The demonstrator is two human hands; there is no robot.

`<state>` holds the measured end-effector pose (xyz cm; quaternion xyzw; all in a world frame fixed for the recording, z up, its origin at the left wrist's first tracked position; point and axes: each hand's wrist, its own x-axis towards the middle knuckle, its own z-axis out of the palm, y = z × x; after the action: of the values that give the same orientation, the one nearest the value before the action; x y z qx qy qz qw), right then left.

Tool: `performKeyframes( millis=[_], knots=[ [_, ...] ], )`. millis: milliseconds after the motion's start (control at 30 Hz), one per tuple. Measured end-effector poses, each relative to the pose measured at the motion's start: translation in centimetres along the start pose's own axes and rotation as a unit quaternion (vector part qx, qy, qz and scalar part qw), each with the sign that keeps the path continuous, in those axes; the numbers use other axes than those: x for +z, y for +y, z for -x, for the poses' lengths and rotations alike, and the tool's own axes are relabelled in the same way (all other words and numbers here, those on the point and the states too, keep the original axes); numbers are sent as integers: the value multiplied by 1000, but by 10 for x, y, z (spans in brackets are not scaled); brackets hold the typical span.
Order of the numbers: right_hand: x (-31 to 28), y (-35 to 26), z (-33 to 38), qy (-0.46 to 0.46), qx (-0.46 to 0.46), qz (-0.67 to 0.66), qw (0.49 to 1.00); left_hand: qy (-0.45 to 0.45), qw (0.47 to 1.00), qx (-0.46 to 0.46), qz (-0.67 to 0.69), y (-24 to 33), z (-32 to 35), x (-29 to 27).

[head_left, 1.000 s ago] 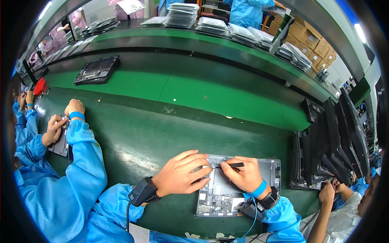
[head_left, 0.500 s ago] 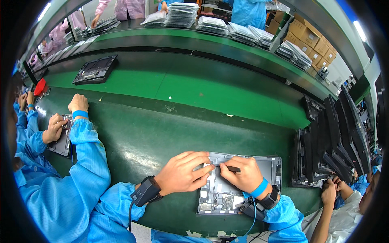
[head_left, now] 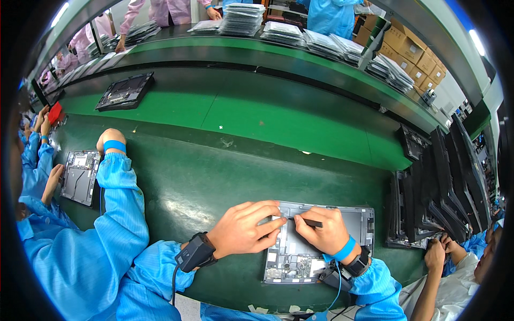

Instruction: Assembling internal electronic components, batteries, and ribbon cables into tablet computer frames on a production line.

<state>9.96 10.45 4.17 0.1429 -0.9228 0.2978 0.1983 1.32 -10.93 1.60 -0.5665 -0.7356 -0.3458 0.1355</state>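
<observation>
In front of me lies an opened grey laptop chassis [head_left: 296,246], its circuit board [head_left: 306,266] showing along the near side. My left hand [head_left: 243,227] reaches over its left edge, thumb and fingers closed together at the upper left part; whatever lies between the fingertips is hidden. Pinched in my right hand [head_left: 327,234] is a slim black hand tool [head_left: 312,222], its thin end pointing left toward my left fingertips. That hand rests over the middle of the chassis and covers part of it. I cannot tell the tool's exact kind.
To the left, a co-worker in blue sleeves handles another laptop chassis [head_left: 80,179]. One more chassis [head_left: 126,92] lies on the green far strip. Black laptop parts stand stacked [head_left: 436,184] at right, beside another person's hands. Flat panels [head_left: 242,18] are piled on the back shelf.
My hands and the tool keep nearly the same place on the chassis. At left, the co-worker's hands have moved apart, uncovering more of that chassis.
</observation>
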Motion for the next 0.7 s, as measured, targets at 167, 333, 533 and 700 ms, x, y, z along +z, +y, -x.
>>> performKeyframes(
  millis=[167,333,533,700],
  knots=[
    [-2,-5,-1,0,-19,28,999,0,1000,-1,-10,0,0,-1],
    [-3,-8,-1,-3,-18,42,999,2,1000,4,-16,1,-1,-1],
    [0,-11,-3,-11,27,54,998,-5,1000,3,-27,2,0,-1],
    [2,-16,0,-3,63,39,997,-3,999,4,-37,3,-1,-1]
  ],
)
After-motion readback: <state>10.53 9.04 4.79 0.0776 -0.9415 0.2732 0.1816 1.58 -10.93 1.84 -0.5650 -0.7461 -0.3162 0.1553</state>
